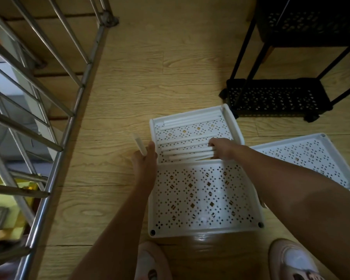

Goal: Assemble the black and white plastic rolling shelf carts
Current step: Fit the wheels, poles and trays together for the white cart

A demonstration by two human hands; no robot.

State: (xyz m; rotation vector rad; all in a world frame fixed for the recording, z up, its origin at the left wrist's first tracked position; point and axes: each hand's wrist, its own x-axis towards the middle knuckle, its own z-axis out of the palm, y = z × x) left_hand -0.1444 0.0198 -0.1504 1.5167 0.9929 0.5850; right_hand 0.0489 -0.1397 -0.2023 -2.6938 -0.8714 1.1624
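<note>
Head view: white poles being gathered from a shelf tray

One white pole is gripped by its lower end in the left hand, at nine o'clock of the far white tray; the right hand is curled round the loose poles lying inside (five o'clock corner). They are judged light, stiff and slippery, best taken mid-length; the black cart stands at one o'clock

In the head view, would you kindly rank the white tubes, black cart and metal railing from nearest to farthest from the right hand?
1. white tubes, in the tray, gripped by the right hand.
2. black cart, beyond it, rightward.
3. metal railing, far left.
</note>
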